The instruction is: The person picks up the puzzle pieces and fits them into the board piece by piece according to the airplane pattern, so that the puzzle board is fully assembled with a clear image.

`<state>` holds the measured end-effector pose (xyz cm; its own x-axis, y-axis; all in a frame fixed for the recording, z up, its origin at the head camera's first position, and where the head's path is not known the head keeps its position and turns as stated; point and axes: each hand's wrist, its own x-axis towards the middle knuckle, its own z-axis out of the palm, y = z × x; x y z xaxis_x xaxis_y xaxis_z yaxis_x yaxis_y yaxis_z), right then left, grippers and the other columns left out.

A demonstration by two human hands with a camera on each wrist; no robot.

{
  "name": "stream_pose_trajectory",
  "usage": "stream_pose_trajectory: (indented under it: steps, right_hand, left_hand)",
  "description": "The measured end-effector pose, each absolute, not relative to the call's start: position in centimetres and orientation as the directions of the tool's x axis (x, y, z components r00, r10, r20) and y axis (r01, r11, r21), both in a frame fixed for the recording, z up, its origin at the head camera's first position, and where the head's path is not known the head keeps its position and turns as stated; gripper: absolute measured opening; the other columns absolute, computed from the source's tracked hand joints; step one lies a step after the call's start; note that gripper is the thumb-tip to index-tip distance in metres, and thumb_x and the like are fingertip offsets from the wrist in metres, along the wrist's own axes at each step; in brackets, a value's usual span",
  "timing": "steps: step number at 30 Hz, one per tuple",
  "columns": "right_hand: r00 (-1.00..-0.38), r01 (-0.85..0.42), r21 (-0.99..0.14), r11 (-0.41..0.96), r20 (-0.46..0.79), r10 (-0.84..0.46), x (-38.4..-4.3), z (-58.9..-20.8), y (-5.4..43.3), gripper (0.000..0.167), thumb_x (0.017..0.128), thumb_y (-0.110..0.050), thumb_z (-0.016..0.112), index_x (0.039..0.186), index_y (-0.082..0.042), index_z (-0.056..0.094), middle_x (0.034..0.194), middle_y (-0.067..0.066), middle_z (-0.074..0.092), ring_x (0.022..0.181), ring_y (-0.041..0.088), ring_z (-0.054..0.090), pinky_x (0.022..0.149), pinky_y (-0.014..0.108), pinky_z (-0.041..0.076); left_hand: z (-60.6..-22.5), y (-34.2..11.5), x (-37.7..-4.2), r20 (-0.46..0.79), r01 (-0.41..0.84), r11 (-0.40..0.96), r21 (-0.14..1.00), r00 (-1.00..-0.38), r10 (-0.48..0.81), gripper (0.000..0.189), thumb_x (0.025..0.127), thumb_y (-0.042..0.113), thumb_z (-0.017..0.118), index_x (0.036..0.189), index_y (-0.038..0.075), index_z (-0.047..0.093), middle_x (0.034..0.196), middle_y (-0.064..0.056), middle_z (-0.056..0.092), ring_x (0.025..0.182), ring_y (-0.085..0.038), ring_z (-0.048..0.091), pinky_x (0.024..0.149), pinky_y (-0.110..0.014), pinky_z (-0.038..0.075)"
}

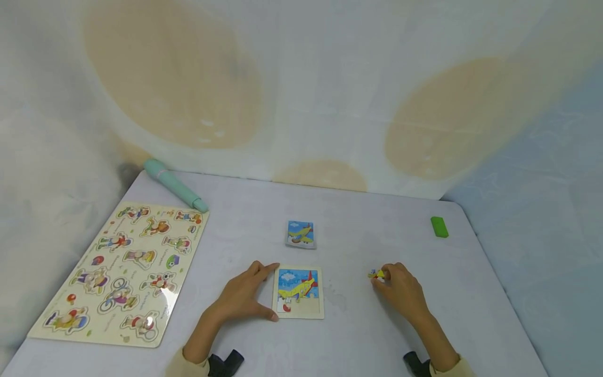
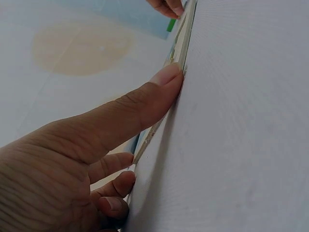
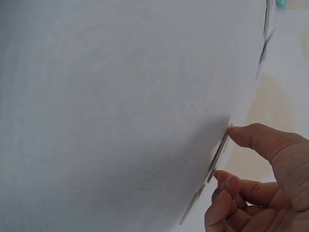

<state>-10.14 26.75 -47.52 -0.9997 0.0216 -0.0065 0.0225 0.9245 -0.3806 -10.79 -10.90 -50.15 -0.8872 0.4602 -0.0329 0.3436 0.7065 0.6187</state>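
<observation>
A small jigsaw puzzle board (image 1: 322, 293) with a pale frame and a yellow airplane picture lies on the table; part of its lower right is bare. My left hand (image 1: 242, 298) rests at its left side, thumb and index finger spread and touching the left corners. The left wrist view shows the thumb (image 2: 145, 104) against the board's edge. To the right, my right hand (image 1: 402, 290) pinches a puzzle piece (image 3: 219, 154) between thumb and fingers. Another thin piece (image 3: 193, 204) lies beside it on the table. The fingers partly hide these colourful pieces (image 1: 375, 273) from above.
Behind the board lies an airplane picture card or stack (image 1: 300, 234). A large board with cartoon figures (image 1: 155, 264) covers the left side, with a mint-green wand-like object (image 1: 174, 184) at its far end. A green block (image 1: 439, 227) sits at the far right.
</observation>
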Motion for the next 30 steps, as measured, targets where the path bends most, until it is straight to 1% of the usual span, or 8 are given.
stream_pose_trajectory:
  steps: [7,11,14,18,24,27,30]
  right_hand:
    - [-1.0,0.01,-0.345,0.939,0.025,0.02,-10.0,-47.3,26.5,0.038,0.081,-0.021,0.077,0.106,0.007,0.07,0.089,0.012,0.063,0.072,0.019,0.055,0.064,0.037,0.049]
    - [-0.999,0.012,-0.336,0.942,0.031,0.024,-9.6,-46.8,25.5,0.037,0.08,-0.021,0.077,0.105,0.004,0.071,0.087,0.009,0.062,0.069,0.017,0.054,0.061,0.033,0.047]
    - [-1.0,0.003,-0.331,0.944,0.023,0.012,-9.2,-46.2,24.1,0.036,0.079,-0.023,0.077,0.104,0.002,0.071,0.084,0.006,0.061,0.067,0.015,0.052,0.058,0.029,0.044]
    - [-0.999,-0.032,-0.33,0.944,0.038,-0.021,-8.5,-45.6,22.0,0.036,0.077,-0.025,0.081,0.102,0.0,0.072,0.08,0.003,0.06,0.065,0.012,0.05,0.056,0.025,0.043]
    - [-0.998,-0.059,-0.365,0.929,0.032,-0.051,-7.6,-45.0,18.8,0.038,0.075,-0.027,0.085,0.101,-0.004,0.073,0.079,0.0,0.058,0.061,0.01,0.045,0.053,0.021,0.039]
    - [-0.995,-0.097,-0.373,0.923,0.034,-0.091,-7.1,-44.8,17.2,0.038,0.074,-0.028,0.086,0.101,-0.005,0.073,0.078,-0.001,0.057,0.06,0.008,0.044,0.052,0.019,0.038]
    - [-0.988,-0.153,-0.357,0.922,0.035,-0.151,-6.5,-44.8,15.7,0.039,0.074,-0.03,0.086,0.1,-0.005,0.073,0.079,-0.002,0.057,0.06,0.006,0.047,0.053,0.017,0.039]
  left_hand:
    - [-50.3,-10.9,-10.8,-0.05,0.331,0.723,0.606,-0.892,0.45,0.111,0.054,0.05,0.094,0.148,0.016,0.046,0.101,0.006,0.043,0.081,-0.01,0.042,0.067,-0.023,0.038]
    - [-50.3,-10.9,-10.8,-0.047,0.331,0.721,0.609,-0.892,0.449,0.111,0.054,0.05,0.094,0.148,0.016,0.046,0.101,0.006,0.044,0.081,-0.01,0.042,0.067,-0.023,0.037]
    - [-50.2,-10.8,-10.8,-0.046,0.331,0.719,0.611,-0.892,0.45,0.111,0.054,0.051,0.094,0.148,0.016,0.046,0.101,0.005,0.044,0.081,-0.011,0.042,0.067,-0.024,0.037]
    - [-50.1,-10.9,-10.8,-0.045,0.333,0.716,0.613,-0.891,0.452,0.111,0.054,0.05,0.094,0.148,0.015,0.046,0.101,0.004,0.044,0.081,-0.011,0.042,0.066,-0.025,0.037]
    - [-50.0,-10.9,-10.8,-0.05,0.33,0.715,0.616,-0.89,0.453,0.111,0.054,0.05,0.094,0.148,0.015,0.046,0.101,0.004,0.044,0.082,-0.011,0.042,0.067,-0.025,0.037]
    - [-50.0,-10.9,-10.8,-0.048,0.332,0.714,0.617,-0.889,0.455,0.111,0.055,0.05,0.094,0.148,0.015,0.046,0.102,0.004,0.045,0.082,-0.011,0.042,0.067,-0.025,0.037]
    - [-50.0,-10.9,-10.8,-0.046,0.334,0.713,0.617,-0.889,0.456,0.111,0.055,0.05,0.094,0.148,0.015,0.046,0.102,0.004,0.045,0.082,-0.011,0.042,0.067,-0.025,0.038]
